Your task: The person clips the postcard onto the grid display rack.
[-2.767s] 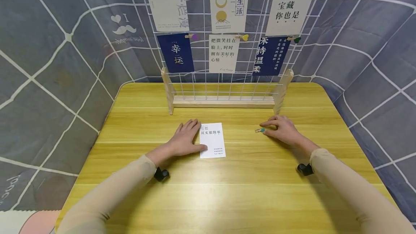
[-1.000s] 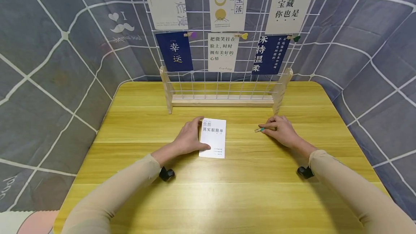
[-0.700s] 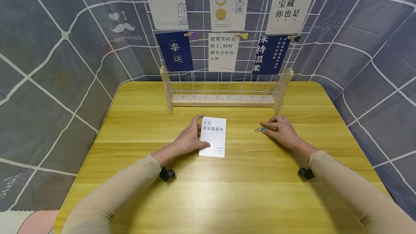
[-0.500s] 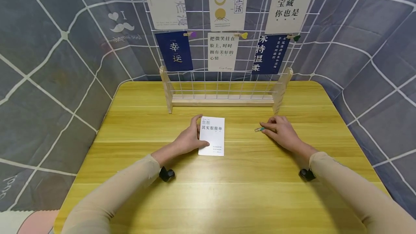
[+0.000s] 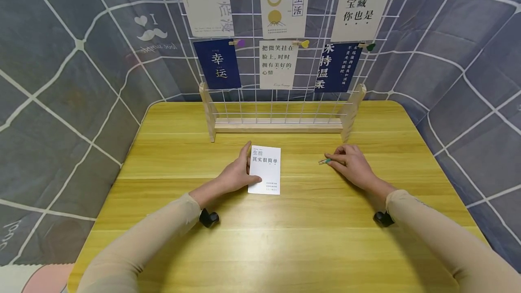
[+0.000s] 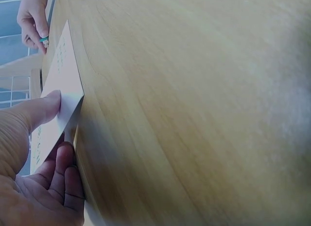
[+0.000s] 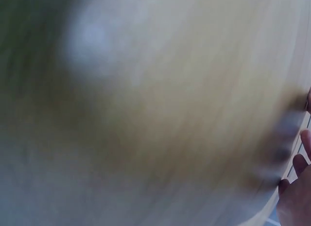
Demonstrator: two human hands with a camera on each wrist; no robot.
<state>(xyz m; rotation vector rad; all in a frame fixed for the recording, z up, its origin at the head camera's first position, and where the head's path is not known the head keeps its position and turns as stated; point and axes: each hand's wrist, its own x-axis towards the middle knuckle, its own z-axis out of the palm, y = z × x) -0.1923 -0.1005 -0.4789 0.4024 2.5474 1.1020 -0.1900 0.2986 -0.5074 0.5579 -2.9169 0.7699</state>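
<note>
A white card [image 5: 266, 168] with printed characters lies mid-table on the yellow wooden table [image 5: 260, 238]. My left hand [image 5: 244, 168] holds its left edge, thumb on top and fingers curled beneath, so that edge is raised a little. In the left wrist view the thumb [image 6: 39, 109] presses on the card [image 6: 60, 90] and the fingers tuck under it. To the right, my right hand [image 5: 338, 159] pinches a small wooden clip with a green tip [image 5: 324, 162] that rests on the table. The right wrist view is blurred and shows only fingertips [image 7: 296, 187] over the wood.
A white wire grid on a wooden stand [image 5: 281, 125] rises at the back of the table. Several cards [image 5: 278, 64] are clipped to it. Grey cloth with white lines [image 5: 61, 103] surrounds the table on all sides.
My left hand went from lying flat beside the card to gripping its left edge and raising it slightly. The right hand's fingers closed onto the clip and stayed in place.
</note>
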